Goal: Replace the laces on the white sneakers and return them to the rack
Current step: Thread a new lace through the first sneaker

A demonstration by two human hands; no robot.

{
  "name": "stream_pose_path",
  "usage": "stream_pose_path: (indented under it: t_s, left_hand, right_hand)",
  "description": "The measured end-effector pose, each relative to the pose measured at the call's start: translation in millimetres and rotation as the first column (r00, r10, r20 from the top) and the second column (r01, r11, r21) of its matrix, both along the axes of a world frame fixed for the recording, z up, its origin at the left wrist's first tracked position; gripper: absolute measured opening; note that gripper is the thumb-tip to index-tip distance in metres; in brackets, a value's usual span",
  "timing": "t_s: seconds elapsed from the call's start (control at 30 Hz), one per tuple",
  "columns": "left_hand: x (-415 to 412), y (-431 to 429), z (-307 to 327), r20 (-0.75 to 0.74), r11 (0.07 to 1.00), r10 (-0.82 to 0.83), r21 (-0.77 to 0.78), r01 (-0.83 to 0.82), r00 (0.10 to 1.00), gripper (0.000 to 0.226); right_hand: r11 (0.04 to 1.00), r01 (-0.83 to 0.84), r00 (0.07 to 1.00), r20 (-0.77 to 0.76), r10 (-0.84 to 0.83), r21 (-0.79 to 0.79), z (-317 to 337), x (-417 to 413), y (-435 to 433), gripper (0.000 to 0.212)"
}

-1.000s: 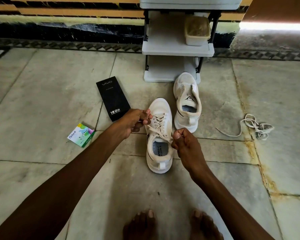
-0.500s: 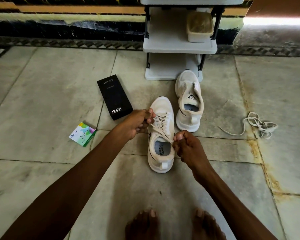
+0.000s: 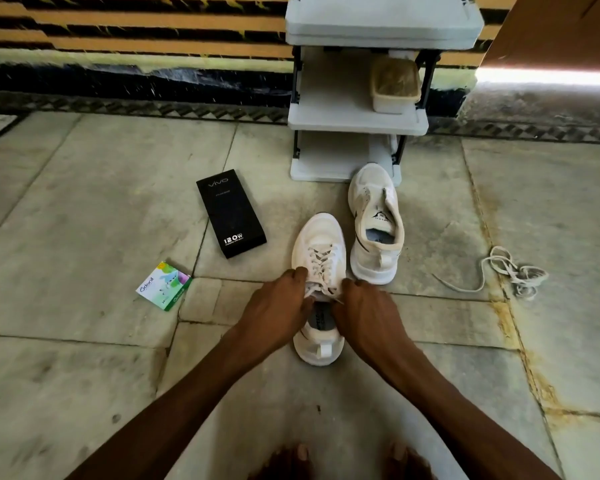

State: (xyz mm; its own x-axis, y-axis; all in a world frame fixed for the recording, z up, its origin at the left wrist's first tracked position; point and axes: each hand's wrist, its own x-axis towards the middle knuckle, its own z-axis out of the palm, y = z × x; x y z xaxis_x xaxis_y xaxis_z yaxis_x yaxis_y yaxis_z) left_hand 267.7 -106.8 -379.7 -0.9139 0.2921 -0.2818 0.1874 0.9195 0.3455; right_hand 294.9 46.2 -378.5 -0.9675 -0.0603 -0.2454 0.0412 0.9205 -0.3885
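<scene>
On the floor (image 3: 84, 209) before the rack (image 3: 355, 121), the left hand (image 3: 278, 308) and the right hand (image 3: 368, 315) each pinch an end of the lace (image 3: 323, 259) at the top of the nearer sneaker (image 3: 317, 233); I think both ends need an even pull, to equal length, before the knot.

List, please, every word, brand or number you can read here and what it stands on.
"vivo": black box, far end.
"120W": same box, near end; finer print below unreadable.
"Odonil": green-and-white packet.
"SPEE...": insole of the laced sneaker, rest unreadable.
Tongue logo of the unlaced sneaker: too small to read.
</scene>
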Motion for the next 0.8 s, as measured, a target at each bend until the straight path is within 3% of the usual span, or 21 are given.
stream_pose_path:
  t_s: [0.57,0.8]
  left_hand:
    - [-112.1,-1.7,2.7,-0.123,0.999,-0.005,-0.045,-0.001,0.992,0.032]
    - [-126.5,1.2,-1.9,-0.232,0.987,0.002,-0.155,-0.039,0.973,0.034]
  right_hand:
    - [0.998,-0.005,0.997,-0.071,0.01,0.065,24.3,-110.4,-11.2,0.022]
    - [0.992,-0.038,0.995,-0.089,0.049,0.121,15.7,-129.3,-14.5,0.02]
